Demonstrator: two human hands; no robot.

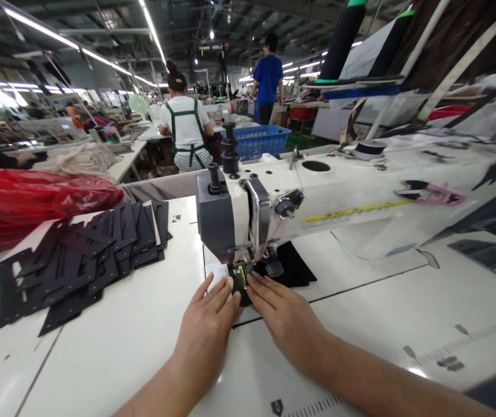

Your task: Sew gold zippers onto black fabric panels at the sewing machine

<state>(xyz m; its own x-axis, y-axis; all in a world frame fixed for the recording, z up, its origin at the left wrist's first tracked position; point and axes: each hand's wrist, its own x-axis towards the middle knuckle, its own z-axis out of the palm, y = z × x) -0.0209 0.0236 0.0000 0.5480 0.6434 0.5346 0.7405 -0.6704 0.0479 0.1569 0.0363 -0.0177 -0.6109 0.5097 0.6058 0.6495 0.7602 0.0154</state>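
Observation:
A sewing machine (248, 214) stands before me, its presser foot low over a small black piece (244, 298) that carries a narrow gold strip, perhaps zipper teeth. My left hand (206, 321) lies with fingers stretched out at the left edge of this piece. From the right, my right hand (289, 313) rests its extended fingers flat along the other edge, close to the gold strip. The fingertips of both hands are just in front of the needle area, which is partly hidden. Black fabric (293, 266) spreads under the machine arm, behind my right hand.
A heap of black cut pieces with slots (87, 255) lies on the white table at left, beside a red plastic bag (39, 202). Pink-handled thread snips (434, 193) rest on the machine arm. Beyond are a blue basket (256, 142), a seated person (187, 124) and a standing person (268, 78).

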